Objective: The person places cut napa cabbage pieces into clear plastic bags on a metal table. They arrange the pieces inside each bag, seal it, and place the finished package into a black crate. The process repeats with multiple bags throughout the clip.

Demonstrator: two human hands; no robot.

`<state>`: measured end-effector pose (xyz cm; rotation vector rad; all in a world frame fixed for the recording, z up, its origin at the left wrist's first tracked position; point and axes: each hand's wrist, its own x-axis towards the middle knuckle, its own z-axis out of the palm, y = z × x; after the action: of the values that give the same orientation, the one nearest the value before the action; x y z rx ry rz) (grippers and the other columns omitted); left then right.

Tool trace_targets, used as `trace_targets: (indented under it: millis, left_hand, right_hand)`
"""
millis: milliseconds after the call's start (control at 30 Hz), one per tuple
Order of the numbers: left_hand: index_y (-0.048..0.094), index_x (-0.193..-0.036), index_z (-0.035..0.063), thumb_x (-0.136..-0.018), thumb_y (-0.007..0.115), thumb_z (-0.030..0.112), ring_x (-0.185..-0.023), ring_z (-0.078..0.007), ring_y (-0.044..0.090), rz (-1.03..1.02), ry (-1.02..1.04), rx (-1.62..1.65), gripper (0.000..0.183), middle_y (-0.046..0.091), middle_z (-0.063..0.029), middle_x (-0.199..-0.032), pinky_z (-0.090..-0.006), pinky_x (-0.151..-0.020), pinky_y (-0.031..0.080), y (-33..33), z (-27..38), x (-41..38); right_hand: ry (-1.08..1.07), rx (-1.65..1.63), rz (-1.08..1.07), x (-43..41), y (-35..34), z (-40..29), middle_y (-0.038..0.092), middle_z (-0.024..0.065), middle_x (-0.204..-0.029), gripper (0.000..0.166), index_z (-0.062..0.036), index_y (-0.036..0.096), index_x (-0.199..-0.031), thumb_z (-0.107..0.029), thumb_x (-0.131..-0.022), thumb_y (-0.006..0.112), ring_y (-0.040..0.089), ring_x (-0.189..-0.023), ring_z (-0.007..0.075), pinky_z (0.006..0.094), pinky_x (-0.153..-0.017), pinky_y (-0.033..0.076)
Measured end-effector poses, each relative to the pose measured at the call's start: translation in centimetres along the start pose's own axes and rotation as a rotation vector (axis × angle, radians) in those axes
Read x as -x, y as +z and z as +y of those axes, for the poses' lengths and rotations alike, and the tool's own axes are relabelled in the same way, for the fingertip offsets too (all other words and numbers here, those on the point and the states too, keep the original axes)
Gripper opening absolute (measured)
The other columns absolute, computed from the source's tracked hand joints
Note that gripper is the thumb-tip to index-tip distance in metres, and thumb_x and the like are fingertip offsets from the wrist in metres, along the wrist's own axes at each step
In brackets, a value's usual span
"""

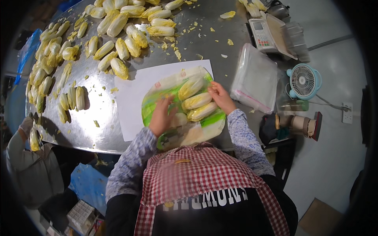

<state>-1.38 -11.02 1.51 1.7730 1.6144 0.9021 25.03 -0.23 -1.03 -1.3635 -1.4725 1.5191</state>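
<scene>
Before me lies a printed green-and-clear plastic bag [214,121]. Three small napa cabbages [198,101] show side by side in it, seemingly beneath the clear film. A paler rounded shape [179,119], partly behind my left fingers, may be another cabbage. My right hand [221,97] pinches the bag's right edge beside the cabbage ends. Over the bag's left part is my left hand [161,116], blurred, its fingers apart and nothing seen in it. Under the bag a white sheet [128,103] rests on the metal table [88,126].
Many cabbages [118,25] and leaf scraps cover the table's far and left parts. On the right are a stack of clear bags [257,79], a scale [261,34] and a blue fan [302,81]. A co-worker's gloved hand [26,125] is at the left edge, near a cabbage.
</scene>
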Motion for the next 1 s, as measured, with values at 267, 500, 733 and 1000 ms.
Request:
trace_targets:
  millis: [267,500,733,1000]
  left_hand:
    - [0.049,-0.128,0.0014,-0.08,0.069,0.012,-0.098,-0.0346,0.056,-0.229,0.107,-0.174,0.053,0.053,-0.0187,-0.114,-0.04,-0.087,0.047,-1.7,-0.5,4.3]
    - [0.05,-0.126,-0.0012,-0.087,0.066,0.02,-0.101,-0.0329,0.057,-0.327,-0.108,0.285,0.047,0.057,-0.0205,-0.11,-0.0389,-0.09,0.045,0.5,1.3,1.7]
    - [0.05,-0.129,0.0037,-0.083,0.067,0.016,-0.102,-0.0369,0.055,-0.258,-0.022,0.198,0.05,0.058,-0.0213,-0.105,-0.0412,-0.086,0.045,0.9,1.0,0.7]
    - [0.048,-0.134,0.0115,-0.083,0.063,0.013,-0.085,-0.0378,0.059,-0.283,0.07,-0.024,0.053,0.057,-0.0212,-0.102,-0.0436,-0.074,0.048,1.2,2.1,-0.2]
  right_hand:
    - [0.205,0.399,-0.151,1.0,-1.7,0.5,0.066,0.0137,-0.094,0.053,0.005,0.052,-0.113,-0.034,-0.084,0.073,0.062,-0.083,0.0183,0.0324,-0.075,0.051]
    - [0.048,0.098,0.061,1.4,0.6,2.1,0.061,0.0036,-0.077,0.032,-0.0004,0.051,-0.099,-0.017,-0.083,0.073,0.054,-0.069,0.0088,0.0253,-0.062,0.045]
    - [-0.031,0.024,0.044,1.2,1.1,3.4,0.059,0.0053,-0.091,0.037,-0.0004,0.048,-0.111,-0.013,-0.085,0.07,0.054,-0.078,0.0105,0.026,-0.073,0.047]
    - [-0.175,0.402,0.055,1.5,1.9,3.3,0.038,0.0238,-0.141,0.066,-0.0017,0.027,-0.146,-0.042,-0.097,0.049,0.04,-0.13,0.0312,0.0395,-0.107,0.033]
